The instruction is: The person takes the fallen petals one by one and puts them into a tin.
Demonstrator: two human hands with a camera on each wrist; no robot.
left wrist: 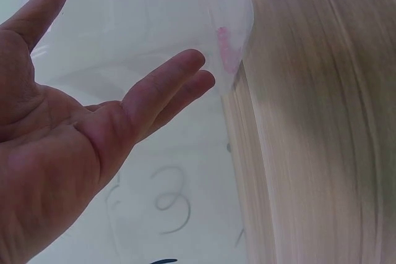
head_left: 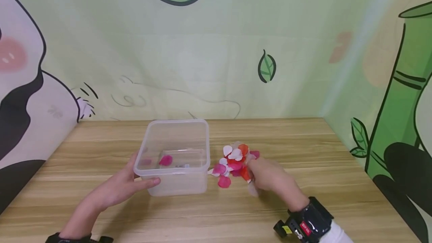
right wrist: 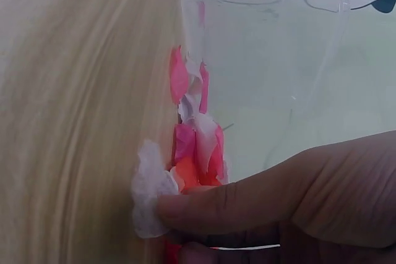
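Right hand (head_left: 270,175): thumb and fingers pinch petals (right wrist: 148,193). Left hand (head_left: 119,187): fingers extended against the box (head_left: 179,183). Petal pile (head_left: 234,163): on the table (head_left: 236,216), right of the box. Petals are likely light, soft and easily creased; take hold lightly, several at once, pinching from the outer edge

R wristband (head_left: 312,216) blk (red label (head_left: 305,228)); sleeve (head_left: 335,234) wht.
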